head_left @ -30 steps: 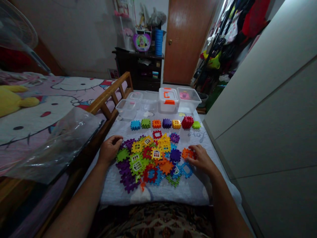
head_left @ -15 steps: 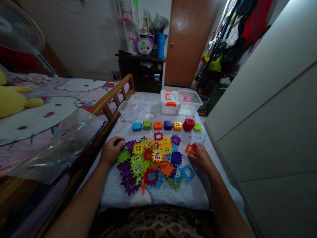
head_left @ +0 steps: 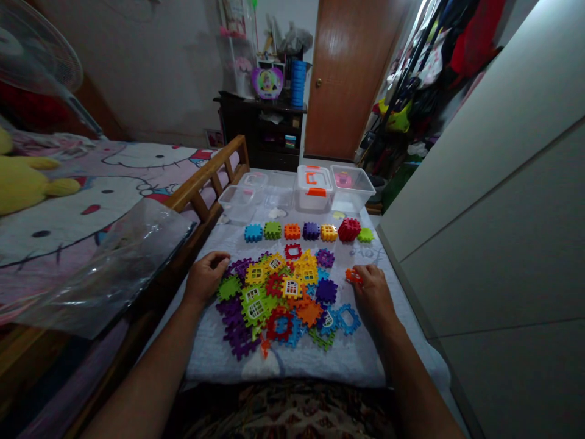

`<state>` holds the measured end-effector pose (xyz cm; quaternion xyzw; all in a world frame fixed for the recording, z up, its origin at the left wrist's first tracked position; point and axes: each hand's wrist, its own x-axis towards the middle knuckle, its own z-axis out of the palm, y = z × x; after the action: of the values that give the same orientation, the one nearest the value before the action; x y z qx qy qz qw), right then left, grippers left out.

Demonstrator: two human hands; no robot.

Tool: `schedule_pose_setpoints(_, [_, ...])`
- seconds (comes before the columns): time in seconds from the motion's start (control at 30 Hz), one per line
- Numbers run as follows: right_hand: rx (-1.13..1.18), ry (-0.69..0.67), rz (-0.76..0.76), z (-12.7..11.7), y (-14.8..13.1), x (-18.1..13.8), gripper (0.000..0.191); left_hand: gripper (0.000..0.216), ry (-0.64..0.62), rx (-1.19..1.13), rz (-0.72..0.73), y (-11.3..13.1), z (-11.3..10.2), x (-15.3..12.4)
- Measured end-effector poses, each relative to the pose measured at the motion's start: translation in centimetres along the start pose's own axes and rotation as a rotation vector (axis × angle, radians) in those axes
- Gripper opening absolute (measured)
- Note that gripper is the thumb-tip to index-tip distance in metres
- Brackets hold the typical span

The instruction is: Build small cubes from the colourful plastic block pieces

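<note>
My right hand [head_left: 372,289] pinches an orange building tile [head_left: 353,276] at the right of the loose pile; the tile is seen at a flat slant. At the pile's left edge, my left hand [head_left: 208,277] rests on the cloth, fingers loosely bent and a gap beside the thumb, holding nothing I can see. Closest to it lie a green tile [head_left: 228,288] and purple tiles [head_left: 235,326]. The mixed pile also has yellow window tiles [head_left: 255,274], a dark blue tile [head_left: 326,291], an orange solid tile [head_left: 309,313] and a light blue frame tile [head_left: 348,319].
Behind the pile stands a row of colour-sorted stacks, from light blue [head_left: 253,233] to red [head_left: 350,230], with a lime tile [head_left: 365,235] at its end. Clear plastic boxes, one with an orange-handled lid [head_left: 314,188], stand farther back. A wooden rail [head_left: 205,174] borders the left side.
My right hand has turned the orange tile from facing me to a flatter slant, moving it very slightly right. My left hand stays put.
</note>
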<state>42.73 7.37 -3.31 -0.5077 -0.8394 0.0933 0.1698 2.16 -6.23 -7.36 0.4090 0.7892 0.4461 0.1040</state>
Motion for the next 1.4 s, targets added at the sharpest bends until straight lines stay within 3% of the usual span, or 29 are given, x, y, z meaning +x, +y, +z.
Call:
schedule_pose_setpoints(0.3, [0.046, -0.025, -0.01, -0.2, 0.9, -0.3, 0.024, 0.035, 0.003, 0.017, -0.003, -0.4, 0.0, 0.0])
schedule_pose_setpoints(0.57, [-0.038, 0.049, 0.071, -0.4, 0.2, 0.1, 0.018, 0.036, 0.0, 0.015, -0.013, -0.7, 0.1, 0.1])
schedule_pose_setpoints(0.73, [-0.119, -0.014, 0.049, -0.9, -0.7, 0.0, 0.009, 0.035, 0.0, 0.015, 0.0, -0.8, 0.1, 0.2])
schedule_pose_setpoints(0.93, [-0.162, -0.084, 0.035, -0.9, -0.3, 0.7, 0.018, 0.036, 0.007, 0.013, 0.0, -0.5, 0.0, 0.1])
schedule_pose_setpoints(1.1, [-0.037, -0.193, -0.145, -0.8, 1.7, 0.3, 0.023, 0.035, 0.006, 0.004, -0.005, -0.5, 0.1, 0.1])
schedule_pose_setpoints(1.23, [0.155, -0.206, -0.257, -1.7, 3.5, -0.9, 0.042, 0.034, 0.002, 0.02, 0.001, -0.5, 0.0, 0.1])
schedule_pose_setpoints(1.4, [0.167, -0.079, -0.067, -1.6, 4.4, -0.7, 0.033, 0.034, -0.002, 0.042, -0.016, -0.3, 0.0, 0.1])
